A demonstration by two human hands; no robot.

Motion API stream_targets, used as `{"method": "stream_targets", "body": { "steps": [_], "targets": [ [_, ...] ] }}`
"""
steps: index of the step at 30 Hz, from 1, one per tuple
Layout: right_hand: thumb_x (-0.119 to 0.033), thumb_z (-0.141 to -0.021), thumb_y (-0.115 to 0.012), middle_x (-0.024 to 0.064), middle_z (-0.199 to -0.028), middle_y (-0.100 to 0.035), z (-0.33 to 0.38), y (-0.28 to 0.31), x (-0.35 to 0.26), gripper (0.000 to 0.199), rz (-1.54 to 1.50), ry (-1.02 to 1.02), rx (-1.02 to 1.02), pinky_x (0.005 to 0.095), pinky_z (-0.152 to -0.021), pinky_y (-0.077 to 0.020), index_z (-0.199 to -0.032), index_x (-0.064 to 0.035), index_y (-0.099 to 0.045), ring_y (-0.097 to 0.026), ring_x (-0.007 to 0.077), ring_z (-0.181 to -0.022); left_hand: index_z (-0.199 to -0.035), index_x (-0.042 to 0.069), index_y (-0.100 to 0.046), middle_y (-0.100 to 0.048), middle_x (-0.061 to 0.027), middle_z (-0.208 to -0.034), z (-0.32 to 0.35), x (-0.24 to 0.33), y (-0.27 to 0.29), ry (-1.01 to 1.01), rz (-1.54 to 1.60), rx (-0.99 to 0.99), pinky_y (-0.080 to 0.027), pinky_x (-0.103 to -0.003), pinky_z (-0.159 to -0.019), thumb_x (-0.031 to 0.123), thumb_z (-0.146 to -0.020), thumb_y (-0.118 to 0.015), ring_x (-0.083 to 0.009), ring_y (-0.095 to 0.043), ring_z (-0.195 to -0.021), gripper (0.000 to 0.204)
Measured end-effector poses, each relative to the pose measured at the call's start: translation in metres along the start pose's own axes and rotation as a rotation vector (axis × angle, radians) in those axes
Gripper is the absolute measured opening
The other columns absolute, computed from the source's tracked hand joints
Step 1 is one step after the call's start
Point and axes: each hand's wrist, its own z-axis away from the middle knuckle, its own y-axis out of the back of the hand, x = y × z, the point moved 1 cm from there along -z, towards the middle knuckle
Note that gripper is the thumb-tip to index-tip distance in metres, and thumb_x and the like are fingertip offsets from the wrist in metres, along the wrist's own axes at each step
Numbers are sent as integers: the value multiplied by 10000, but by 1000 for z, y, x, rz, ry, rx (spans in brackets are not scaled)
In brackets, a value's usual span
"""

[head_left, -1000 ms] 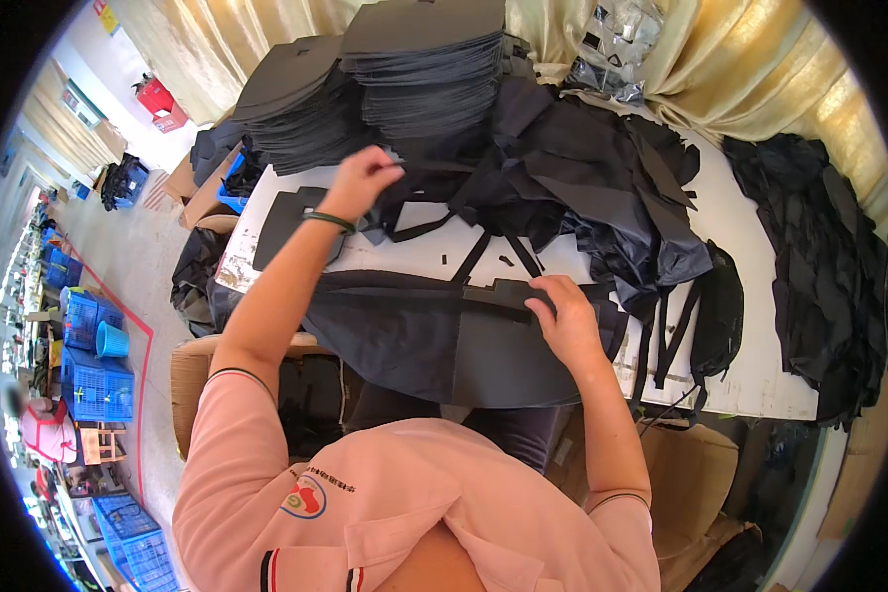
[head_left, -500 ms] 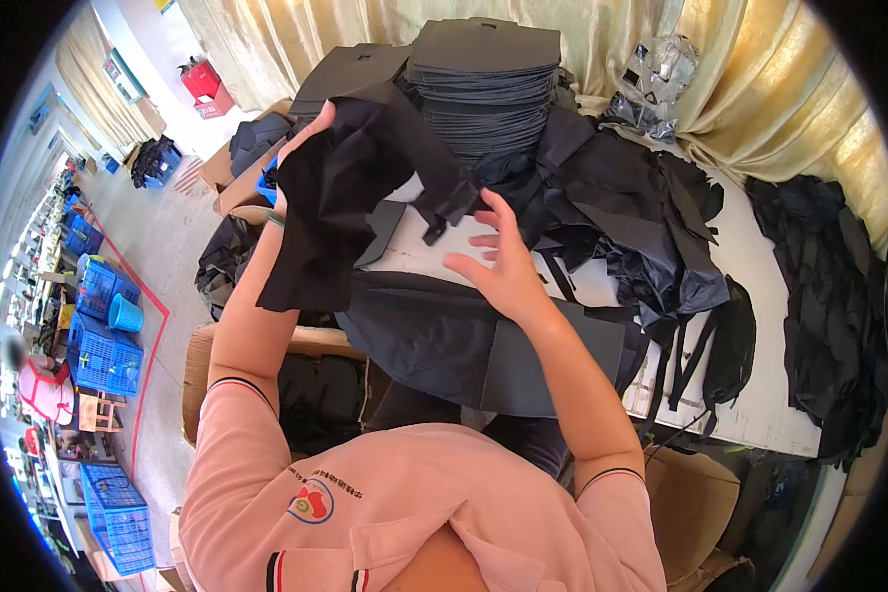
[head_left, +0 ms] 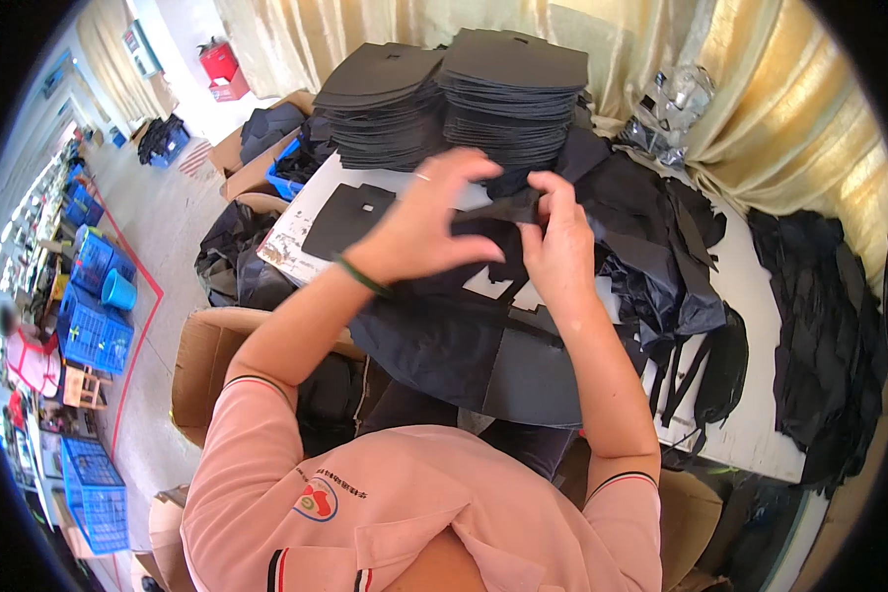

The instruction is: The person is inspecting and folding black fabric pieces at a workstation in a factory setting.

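**Right hand [head_left: 562,237] pinching the cloth [head_left: 516,209], left hand [head_left: 414,227] spread wide**

From my end I see the right hand's thumb and fingers drawn together on an edge of the black cloth, so the grip there is narrow and holding. The cloth runs from that pinch toward the left hand and down over the table [head_left: 760,434]. The left hand, blurred, has its thumb and fingers well apart, facing the right one; I cannot tell whether it touches the cloth.

Nearer the body than both hands, a dark sheet [head_left: 424,345] drapes over the table edge, with a stiff grey panel [head_left: 533,380] at its right. Just beyond the grip I have two stacks [head_left: 385,79] [head_left: 513,79] of dark boards. Right of it lies a heap [head_left: 651,237] of black fabric.

Now the containers. Far left of the grip, past the table's corner, a blue tub [head_left: 286,185] holds dark scraps, and the carton [head_left: 229,158] beside it holds dark pieces. Left of the grip and closer to the body, an open box [head_left: 207,370] has dark pieces inside. Well off to the left, on the floor, I make out blue crates [head_left: 97,340] and a light-blue bucket [head_left: 118,289]; their contents are too small to tell.
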Motion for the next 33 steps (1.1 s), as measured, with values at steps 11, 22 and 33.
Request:
{"method": "stream_targets", "body": {
  "steps": [11,22,33],
  "targets": [
    [88,-733,-677,117,-863,-591,20,43,-25,408,80,204,-143,392,-727,-502,-1106,-59,-600,-619,309,-817,-1085,52,-637,-667,-89,-938,-3,-11,-53,102,237,-181,-530,-348,-773,36,-758,-803,-259,-656,-859,368],
    [73,-774,-654,144,-895,-569,62,83,-4,295,-48,-124,-329,380,-722,-497,-1042,-27,-582,-603,312,-810,-998,59,-636,-664,-107,-1006,33,-63,-2,211,-274,0,-514,-380,-871,-68,-696,-679,-331,-640,-999,331],
    [-145,-828,-796,97,-797,-577,137,142,23,271,-498,-387,-1174,317,-675,-451,-922,22,-603,-529,177,-726,-953,-38,-705,-697,-202,-850,117,-47,123,728,-84,-970,-507,-382,-761,229,-816,-774,-317,-675,-815,308]
  ]
}}
